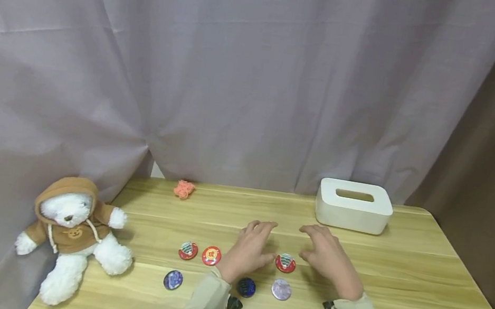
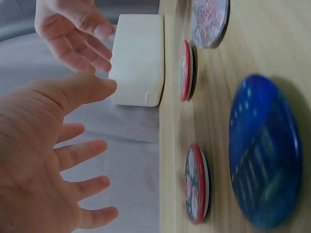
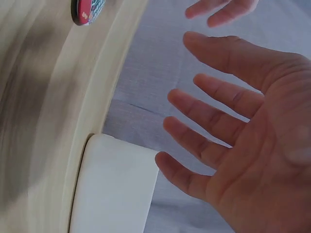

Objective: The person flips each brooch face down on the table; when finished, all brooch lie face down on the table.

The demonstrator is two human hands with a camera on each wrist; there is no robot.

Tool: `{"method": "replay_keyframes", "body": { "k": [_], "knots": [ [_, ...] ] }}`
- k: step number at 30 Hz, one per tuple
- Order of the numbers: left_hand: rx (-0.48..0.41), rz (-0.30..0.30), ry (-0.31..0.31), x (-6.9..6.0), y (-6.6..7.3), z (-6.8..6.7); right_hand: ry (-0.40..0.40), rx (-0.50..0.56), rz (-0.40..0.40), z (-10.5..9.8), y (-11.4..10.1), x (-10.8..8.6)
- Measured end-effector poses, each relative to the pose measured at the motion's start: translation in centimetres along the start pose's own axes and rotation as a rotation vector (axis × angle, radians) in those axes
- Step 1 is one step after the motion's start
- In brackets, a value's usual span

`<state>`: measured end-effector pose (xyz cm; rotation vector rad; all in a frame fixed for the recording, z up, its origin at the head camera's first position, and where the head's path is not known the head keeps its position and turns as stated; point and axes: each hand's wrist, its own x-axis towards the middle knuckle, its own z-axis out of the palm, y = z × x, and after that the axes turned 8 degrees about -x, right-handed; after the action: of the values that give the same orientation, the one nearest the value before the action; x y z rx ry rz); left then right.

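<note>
Above the wooden table, my left hand hovers with its fingers spread and nothing in them. Opposite it, my right hand is also raised, fingers apart and holding nothing. Round badges lie flat around them. A dark blue badge is by the left wrist. A red badge with a green tree and a lilac badge lie between the hands. Left of the left hand are another red tree badge, a red and yellow badge and a purple-blue badge. A red-rimmed badge shows in the left wrist view.
A white tissue box stands at the back right of the table. At the back left lies a coral-coloured crumpled piece. A white teddy bear in a brown hoodie sits at the left edge. Grey curtain hangs behind.
</note>
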<state>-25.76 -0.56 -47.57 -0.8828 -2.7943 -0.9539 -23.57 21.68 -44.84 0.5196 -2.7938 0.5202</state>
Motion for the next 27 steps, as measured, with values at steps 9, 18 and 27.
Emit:
{"method": "replay_keyframes", "body": {
  "k": [9, 18, 27],
  "knots": [
    [-0.024, -0.037, -0.036, 0.4, 0.2, 0.5, -0.075, 0.066, 0.041, 0.9, -0.5, 0.1],
    [-0.023, -0.039, -0.078, 0.2, 0.7, 1.1, -0.102, 0.076, 0.037, 1.9, -0.4, -0.1],
    [0.005, -0.034, -0.125, 0.0, 0.6, 1.8, -0.135, 0.086, 0.053, 2.7, -0.5, 0.0]
  ]
}}
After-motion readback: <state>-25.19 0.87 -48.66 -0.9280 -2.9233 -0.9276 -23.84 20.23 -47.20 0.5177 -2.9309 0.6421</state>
